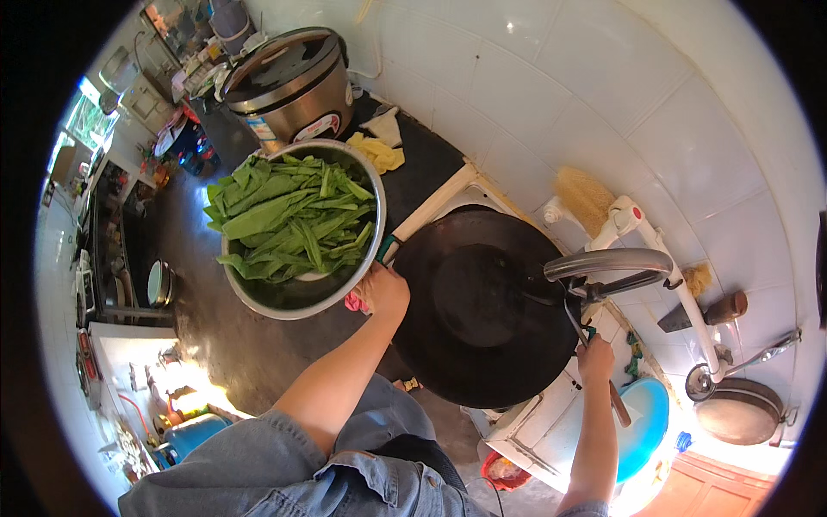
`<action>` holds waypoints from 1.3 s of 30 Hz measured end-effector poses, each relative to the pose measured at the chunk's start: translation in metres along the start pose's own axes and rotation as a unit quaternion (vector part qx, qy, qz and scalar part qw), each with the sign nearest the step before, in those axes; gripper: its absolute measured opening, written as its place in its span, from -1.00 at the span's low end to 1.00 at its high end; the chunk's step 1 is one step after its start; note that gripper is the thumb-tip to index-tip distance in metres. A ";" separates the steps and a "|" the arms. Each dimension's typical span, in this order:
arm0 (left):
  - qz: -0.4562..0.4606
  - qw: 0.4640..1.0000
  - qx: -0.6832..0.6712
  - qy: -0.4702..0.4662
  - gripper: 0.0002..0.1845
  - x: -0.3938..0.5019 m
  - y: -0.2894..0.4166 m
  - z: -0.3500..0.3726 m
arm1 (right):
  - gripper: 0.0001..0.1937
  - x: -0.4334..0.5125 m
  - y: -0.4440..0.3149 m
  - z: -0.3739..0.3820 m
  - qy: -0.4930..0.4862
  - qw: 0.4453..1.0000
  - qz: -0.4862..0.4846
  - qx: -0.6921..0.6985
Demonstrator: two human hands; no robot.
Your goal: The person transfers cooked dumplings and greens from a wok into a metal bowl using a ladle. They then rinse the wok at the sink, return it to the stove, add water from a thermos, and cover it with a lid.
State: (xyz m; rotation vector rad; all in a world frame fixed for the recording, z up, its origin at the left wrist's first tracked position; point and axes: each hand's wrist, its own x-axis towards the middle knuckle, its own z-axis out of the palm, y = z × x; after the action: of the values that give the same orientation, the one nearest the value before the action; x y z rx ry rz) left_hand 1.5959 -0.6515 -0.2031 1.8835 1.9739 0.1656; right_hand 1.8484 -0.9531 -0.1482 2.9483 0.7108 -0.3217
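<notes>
A large black wok [478, 310] sits in front of me below a metal faucet [607, 262]. My left hand [382, 292] is at the wok's left rim, beside a green-wrapped handle [386, 249], with a pink cloth [355, 302] at its fingers; its grip is partly hidden. On the right, my right hand [596, 355] is closed at the wok's other handle and on the shaft of a long utensil with a wooden end [619, 404]. Its metal part reaches over the wok's rim. Left of the wok, a steel basin [380, 213] holds cut leafy greens [284, 223].
Behind the basin stand a big rice cooker [291, 90] and a yellow cloth [378, 153]. A blue basin [639, 430] is at the right. A cleaver [704, 313], a loofah [585, 197] and a pan [736, 413] are by the tiled wall. A red container [505, 470] stands low.
</notes>
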 end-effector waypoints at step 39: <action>0.065 0.912 -0.072 -0.398 -0.77 -0.013 -0.035 0.030 | -0.86 -0.162 -0.046 -0.277 0.068 0.972 0.117 -0.191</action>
State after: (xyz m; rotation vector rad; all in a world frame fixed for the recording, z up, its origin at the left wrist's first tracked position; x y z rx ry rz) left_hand 1.5745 -0.6730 -0.2401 1.6135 1.2423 -0.3617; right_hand 1.7368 -0.9449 0.1559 2.6589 0.3768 0.0363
